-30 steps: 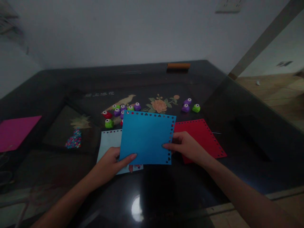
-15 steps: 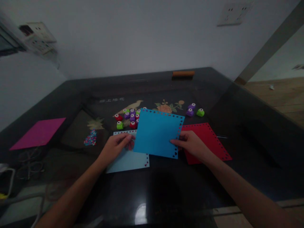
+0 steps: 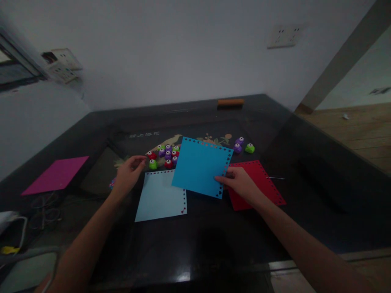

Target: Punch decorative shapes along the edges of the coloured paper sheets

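My right hand (image 3: 240, 182) pinches the right edge of a blue paper sheet (image 3: 200, 169), thumb in front and fingers behind. Small shaped holes run along the sheet's top and right edges. It is held up over the table, overlapping part of a pale blue sheet (image 3: 160, 197) and a red sheet (image 3: 255, 183), both with punched edges. My left hand (image 3: 130, 175) is off the paper, its fingers bent and apart, with nothing visible in them. Just right of its fingertips sits a cluster of small craft punches (image 3: 168, 154) in green, purple and red, partly hidden by the blue sheet.
A magenta sheet (image 3: 56, 175) lies at the left of the dark table (image 3: 195, 248). Colourful paper bits (image 3: 112, 183) show beside my left wrist. More punches (image 3: 249, 148) stand right of the blue sheet. A thin metallic item (image 3: 276, 178) lies by the red sheet.
My left hand has moved left and up, away from the blue sheet, now in front of the paper bits. The right hand still holds the sheet. The view has shifted slightly.
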The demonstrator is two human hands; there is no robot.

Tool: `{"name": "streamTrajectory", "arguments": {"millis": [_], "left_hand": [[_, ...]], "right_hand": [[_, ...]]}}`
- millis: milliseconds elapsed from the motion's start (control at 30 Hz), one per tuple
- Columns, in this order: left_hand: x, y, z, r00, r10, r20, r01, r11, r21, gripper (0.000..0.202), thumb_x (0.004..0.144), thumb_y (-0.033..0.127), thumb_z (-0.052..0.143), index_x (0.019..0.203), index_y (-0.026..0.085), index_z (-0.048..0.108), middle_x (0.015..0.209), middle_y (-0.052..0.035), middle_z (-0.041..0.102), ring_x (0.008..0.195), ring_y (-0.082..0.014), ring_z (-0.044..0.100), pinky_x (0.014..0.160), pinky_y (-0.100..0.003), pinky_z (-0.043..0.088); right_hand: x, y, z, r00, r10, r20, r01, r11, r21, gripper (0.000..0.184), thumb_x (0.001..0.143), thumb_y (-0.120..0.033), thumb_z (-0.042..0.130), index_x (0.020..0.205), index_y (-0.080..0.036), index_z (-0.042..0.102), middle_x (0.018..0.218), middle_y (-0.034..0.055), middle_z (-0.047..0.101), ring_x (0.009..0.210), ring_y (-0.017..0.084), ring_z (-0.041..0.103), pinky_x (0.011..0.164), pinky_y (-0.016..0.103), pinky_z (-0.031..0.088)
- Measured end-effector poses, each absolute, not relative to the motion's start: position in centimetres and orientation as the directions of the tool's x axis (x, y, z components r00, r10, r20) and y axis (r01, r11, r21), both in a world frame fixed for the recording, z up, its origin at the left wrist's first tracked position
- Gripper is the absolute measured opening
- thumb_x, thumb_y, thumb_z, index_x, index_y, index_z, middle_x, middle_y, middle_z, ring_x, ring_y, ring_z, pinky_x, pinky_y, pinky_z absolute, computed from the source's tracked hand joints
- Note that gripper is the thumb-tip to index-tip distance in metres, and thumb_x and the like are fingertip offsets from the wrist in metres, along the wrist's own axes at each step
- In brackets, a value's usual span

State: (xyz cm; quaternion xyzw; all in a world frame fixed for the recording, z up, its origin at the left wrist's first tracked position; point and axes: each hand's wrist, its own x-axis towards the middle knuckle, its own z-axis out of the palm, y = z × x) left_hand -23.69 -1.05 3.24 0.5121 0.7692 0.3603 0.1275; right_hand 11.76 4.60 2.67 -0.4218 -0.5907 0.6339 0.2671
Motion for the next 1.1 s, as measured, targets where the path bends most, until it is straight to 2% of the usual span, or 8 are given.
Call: {"name": "streamTrajectory", "arguments": {"millis": [133, 300, 600, 733, 933, 1100], "left_hand": [[-24.1, 0.3, 3.1, -0.465, 0.873, 0.148, 0.718, 0.273, 0.641, 0.030, 0.075, 0.036, 0.056, 0.100, 0.019, 0.063, 0.108, -0.0093, 0.069, 0.094, -0.0262, 0.065, 0.082, -0.035, 0.050], [-24.5, 2.4, 2.7, -0.493, 0.862, 0.119, 0.718, 0.326, 0.615, 0.031, 0.075, 0.036, 0.059, 0.100, 0.018, 0.063, 0.102, -0.0089, 0.071, 0.088, -0.0256, 0.067, 0.074, -0.032, 0.051], [-24.6, 3.3, 1.9, -0.476, 0.872, 0.114, 0.713, 0.307, 0.631, 0.037, 0.075, 0.041, 0.060, 0.101, 0.016, 0.065, 0.099, -0.0106, 0.073, 0.090, -0.0250, 0.068, 0.074, -0.029, 0.051], [-25.0, 3.3, 1.6, -0.470, 0.874, 0.122, 0.725, 0.304, 0.619, 0.040, 0.074, 0.045, 0.062, 0.100, 0.016, 0.067, 0.093, -0.0097, 0.074, 0.083, -0.0254, 0.069, 0.069, -0.030, 0.051], [-24.9, 3.3, 0.9, -0.454, 0.871, 0.187, 0.763, 0.272, 0.586, 0.036, 0.078, 0.042, 0.059, 0.102, 0.016, 0.066, 0.098, -0.0098, 0.073, 0.086, -0.0240, 0.068, 0.074, -0.030, 0.051], [-24.8, 3.3, 0.4, -0.433, 0.866, 0.249, 0.807, 0.250, 0.535, 0.042, 0.080, 0.041, 0.056, 0.113, 0.016, 0.060, 0.110, -0.0111, 0.068, 0.088, -0.0221, 0.066, 0.076, -0.030, 0.051]], "right_hand": [[11.9, 4.6, 2.7, -0.513, 0.832, -0.211, 0.159, -0.149, -0.976, 0.027, 0.071, -0.038, 0.073, 0.083, -0.014, 0.067, 0.078, 0.0049, 0.071, 0.066, 0.016, 0.066, 0.066, 0.034, 0.054], [11.9, 4.6, 3.0, -0.516, 0.834, -0.195, 0.126, -0.151, -0.980, 0.025, 0.071, -0.037, 0.073, 0.080, -0.015, 0.067, 0.077, 0.0042, 0.071, 0.068, 0.017, 0.066, 0.066, 0.034, 0.054], [12.2, 4.6, 3.7, -0.526, 0.835, -0.162, 0.099, -0.129, -0.987, 0.023, 0.072, -0.037, 0.072, 0.082, -0.017, 0.067, 0.080, 0.0043, 0.073, 0.071, 0.019, 0.067, 0.068, 0.036, 0.055], [12.2, 4.5, 3.7, -0.538, 0.828, -0.157, 0.080, -0.135, -0.988, 0.024, 0.071, -0.038, 0.073, 0.082, -0.018, 0.068, 0.082, 0.0049, 0.073, 0.072, 0.019, 0.067, 0.068, 0.036, 0.055], [12.2, 4.3, 4.0, -0.518, 0.839, -0.169, 0.099, -0.138, -0.985, 0.025, 0.071, -0.039, 0.073, 0.082, -0.018, 0.069, 0.081, 0.0049, 0.072, 0.072, 0.020, 0.067, 0.067, 0.037, 0.055], [12.1, 4.4, 4.0, -0.515, 0.843, -0.157, 0.095, -0.126, -0.987, 0.020, 0.071, -0.035, 0.072, 0.081, -0.018, 0.068, 0.080, 0.0052, 0.072, 0.071, 0.019, 0.067, 0.066, 0.036, 0.055]]}}
